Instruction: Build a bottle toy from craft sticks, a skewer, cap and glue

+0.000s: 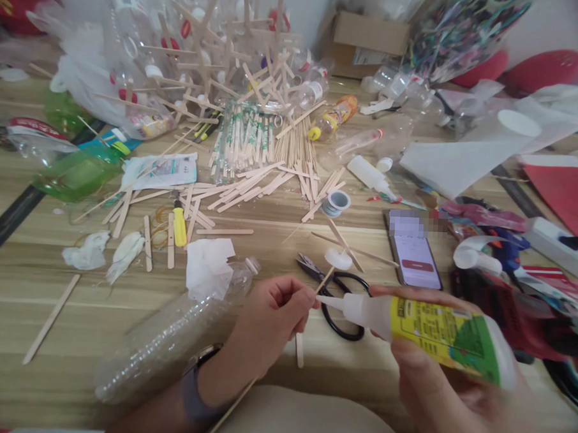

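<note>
My left hand [284, 315] is closed in a pinch on a thin wooden skewer [324, 280]. At the skewer's far end is a whitish translucent piece, perhaps a bottle cap [338, 259]. In my right hand [446, 396] is a glue bottle [440, 331] with a yellow and green label, tilted so its narrow nozzle points left. The nozzle tip meets the skewer near my left fingertips; whether glue is coming out cannot be seen. Black-handled scissors [344, 334] lie beneath, partly hidden. A clear plastic bottle [163, 339] lies on its side left of my left hand.
Loose craft sticks [252, 188] and wrapped sticks [244, 138] spread across the middle. Plastic bottles and stick frames crowd the back. A phone [414, 254] lies on the right, near a wire spool [336, 202]. A yellow-handled tool [179, 224] rests among sticks on the left.
</note>
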Action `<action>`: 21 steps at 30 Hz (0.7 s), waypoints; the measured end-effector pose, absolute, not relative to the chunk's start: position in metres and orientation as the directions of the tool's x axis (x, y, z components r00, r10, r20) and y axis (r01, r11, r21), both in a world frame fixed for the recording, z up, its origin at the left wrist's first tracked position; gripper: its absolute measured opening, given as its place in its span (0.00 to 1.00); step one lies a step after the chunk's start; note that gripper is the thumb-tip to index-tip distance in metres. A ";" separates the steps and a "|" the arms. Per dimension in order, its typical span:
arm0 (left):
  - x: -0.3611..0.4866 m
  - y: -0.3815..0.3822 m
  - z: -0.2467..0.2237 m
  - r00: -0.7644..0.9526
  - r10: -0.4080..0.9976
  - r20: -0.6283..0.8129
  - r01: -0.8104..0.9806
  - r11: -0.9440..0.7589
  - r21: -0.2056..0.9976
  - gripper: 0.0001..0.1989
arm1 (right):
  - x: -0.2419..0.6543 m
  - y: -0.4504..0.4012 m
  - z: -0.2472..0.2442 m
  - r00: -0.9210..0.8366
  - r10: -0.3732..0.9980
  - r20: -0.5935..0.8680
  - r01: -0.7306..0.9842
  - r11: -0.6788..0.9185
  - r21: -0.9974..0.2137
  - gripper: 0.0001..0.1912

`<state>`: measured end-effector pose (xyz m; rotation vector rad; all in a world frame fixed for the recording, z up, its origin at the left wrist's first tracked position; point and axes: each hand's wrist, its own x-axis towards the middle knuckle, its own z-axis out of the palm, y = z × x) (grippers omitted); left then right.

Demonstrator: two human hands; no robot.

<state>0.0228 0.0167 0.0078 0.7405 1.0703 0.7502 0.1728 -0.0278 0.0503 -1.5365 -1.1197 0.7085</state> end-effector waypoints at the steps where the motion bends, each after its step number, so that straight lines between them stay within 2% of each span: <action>1: 0.023 0.017 0.008 0.301 0.825 -0.478 -0.177 0.541 0.822 0.12 | 0.171 -0.028 0.050 0.405 0.909 0.093 0.269 -0.021 -0.963 0.17; 8: 0.021 0.017 0.007 0.324 0.824 -0.464 -0.198 0.539 0.819 0.12 | 0.167 -0.026 0.052 0.425 0.900 0.093 0.258 -0.022 -0.966 0.17; 15: 0.022 0.015 0.008 0.309 0.817 -0.487 -0.224 0.560 0.798 0.11 | 0.167 -0.027 0.053 0.400 0.900 0.173 0.381 0.009 -0.925 0.16; 21: 0.022 0.017 0.008 0.298 0.819 -0.491 -0.214 0.559 0.801 0.09 | 0.181 -0.027 0.051 0.219 0.944 0.247 0.509 0.105 -0.854 0.14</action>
